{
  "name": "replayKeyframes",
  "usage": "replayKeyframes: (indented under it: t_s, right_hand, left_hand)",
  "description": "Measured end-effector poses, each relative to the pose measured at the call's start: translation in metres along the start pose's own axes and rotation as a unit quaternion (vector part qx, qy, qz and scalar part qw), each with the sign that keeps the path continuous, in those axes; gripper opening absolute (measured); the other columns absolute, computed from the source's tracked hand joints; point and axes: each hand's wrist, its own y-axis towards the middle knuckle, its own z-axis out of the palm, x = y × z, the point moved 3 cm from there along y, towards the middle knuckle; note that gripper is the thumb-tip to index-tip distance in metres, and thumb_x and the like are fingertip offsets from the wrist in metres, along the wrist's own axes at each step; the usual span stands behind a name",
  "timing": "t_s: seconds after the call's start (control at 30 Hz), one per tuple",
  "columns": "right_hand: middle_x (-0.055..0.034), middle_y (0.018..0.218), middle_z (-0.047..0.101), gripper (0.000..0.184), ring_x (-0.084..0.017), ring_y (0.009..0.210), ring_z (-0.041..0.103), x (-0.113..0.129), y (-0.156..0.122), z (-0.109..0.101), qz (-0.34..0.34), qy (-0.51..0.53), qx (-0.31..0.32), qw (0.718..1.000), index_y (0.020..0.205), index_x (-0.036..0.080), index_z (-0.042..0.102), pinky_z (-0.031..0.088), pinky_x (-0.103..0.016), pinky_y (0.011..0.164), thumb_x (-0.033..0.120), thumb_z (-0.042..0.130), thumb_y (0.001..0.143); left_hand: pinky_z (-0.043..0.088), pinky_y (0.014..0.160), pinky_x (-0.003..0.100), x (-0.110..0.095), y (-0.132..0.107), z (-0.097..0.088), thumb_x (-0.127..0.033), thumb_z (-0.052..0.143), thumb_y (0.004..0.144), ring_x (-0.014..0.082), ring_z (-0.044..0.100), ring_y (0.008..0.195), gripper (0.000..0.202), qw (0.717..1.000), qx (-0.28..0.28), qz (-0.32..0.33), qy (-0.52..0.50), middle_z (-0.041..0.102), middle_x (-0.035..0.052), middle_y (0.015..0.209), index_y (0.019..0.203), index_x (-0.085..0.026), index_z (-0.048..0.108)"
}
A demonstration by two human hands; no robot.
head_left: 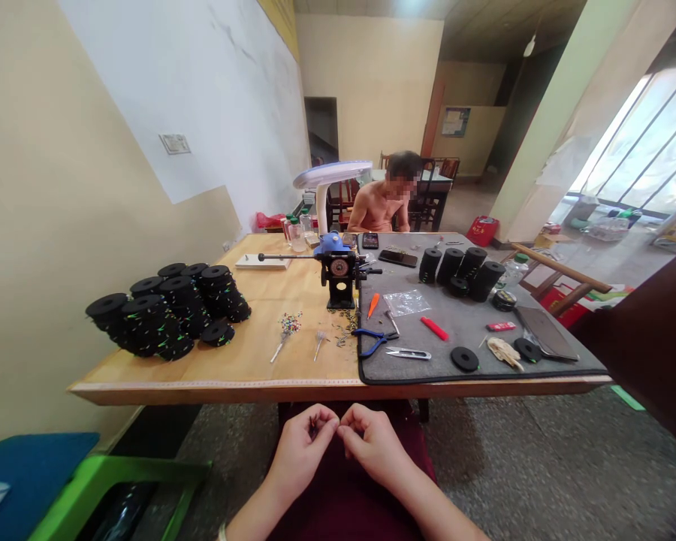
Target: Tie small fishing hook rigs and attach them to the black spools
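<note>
My left hand point(309, 443) and my right hand point(372, 442) meet above my lap, just off the table's near edge. Fingers and thumbs on both are pinched together, the tips almost touching. Something small and dark shows among the left fingers, too small to name. Whatever lies between the right fingertips is hidden. On the table beyond them are bundles of thin pins with coloured tips point(289, 324), a smaller bundle point(318, 344), blue-handled pliers point(375, 342) and thread snips point(408, 353). A black hand-cranked winder point(341, 278) stands behind these.
Stacks of black foam spools point(172, 300) fill the table's left side; more spools point(473, 270) stand on the grey mat point(422, 315). A red tube point(434, 328), orange screwdriver point(373, 305) and lamp point(332, 174) are there too. A person point(388, 195) sits across. A green stool point(129, 469) is at left.
</note>
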Motion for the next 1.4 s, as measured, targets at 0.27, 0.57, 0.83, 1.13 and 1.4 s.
replayKeyframes:
  t_s: [0.27, 0.57, 0.83, 1.13, 1.4]
  right_hand:
    - [0.0126, 0.038, 0.036, 0.024, -0.005, 0.032, 0.028, -0.016, 0.003, 0.002, 0.073, 0.131, -0.014, 0.989, 0.066, 0.021, 0.043, 0.022, -0.018, 0.037, 0.037, 0.058, 0.076]
    - [0.0032, 0.049, 0.057, 0.041, -0.005, 0.033, 0.037, -0.031, 0.009, 0.002, 0.085, 0.182, -0.043, 0.979, 0.071, 0.02, 0.045, 0.019, -0.016, 0.034, 0.058, 0.059, 0.072]
    - [0.0013, 0.06, 0.055, 0.036, -0.008, 0.044, 0.043, -0.035, 0.009, 0.001, 0.084, 0.152, -0.055, 0.983, 0.07, 0.019, 0.052, 0.029, -0.017, 0.036, 0.053, 0.062, 0.07]
    - [0.0096, 0.046, 0.035, 0.032, -0.006, 0.042, 0.029, -0.029, 0.008, 0.001, 0.067, 0.164, -0.054, 0.983, 0.064, 0.02, 0.046, 0.022, -0.02, 0.043, 0.047, 0.062, 0.07]
    - [0.0002, 0.063, 0.059, 0.036, -0.008, 0.044, 0.043, -0.035, 0.005, 0.005, 0.098, 0.166, -0.033, 0.981, 0.07, 0.018, 0.052, 0.025, -0.016, 0.034, 0.053, 0.062, 0.07]
  left_hand:
    - [0.045, 0.062, 0.025, 0.005, 0.007, -0.018, -0.036, 0.051, 0.085, 0.018, 0.059, 0.065, 0.023, 0.993, -0.008, 0.023, 0.115, 0.064, 0.0026, 0.069, 0.077, -0.018, 0.062]
    - [0.045, 0.076, 0.031, 0.004, 0.068, -0.102, -0.017, 0.044, 0.086, 0.0227, 0.065, 0.086, 0.023, 0.878, -0.123, -0.011, 0.462, 0.069, 0.0094, 0.094, 0.104, -0.016, 0.058]
    - [0.044, 0.081, 0.031, 0.018, 0.105, -0.119, -0.012, 0.05, 0.082, 0.0245, 0.063, 0.098, 0.022, 0.834, -0.134, -0.054, 0.532, 0.069, 0.0133, 0.099, 0.101, -0.015, 0.061]
    - [0.04, 0.089, 0.042, 0.003, 0.115, -0.119, -0.015, 0.049, 0.084, 0.0318, 0.054, 0.111, 0.034, 0.828, -0.176, -0.031, 0.531, 0.063, 0.0168, 0.115, 0.117, -0.013, 0.056]
    - [0.046, 0.078, 0.038, 0.018, 0.129, -0.087, -0.011, 0.05, 0.082, 0.0295, 0.064, 0.09, 0.023, 0.876, -0.166, -0.024, 0.452, 0.069, 0.0167, 0.088, 0.1, -0.012, 0.063]
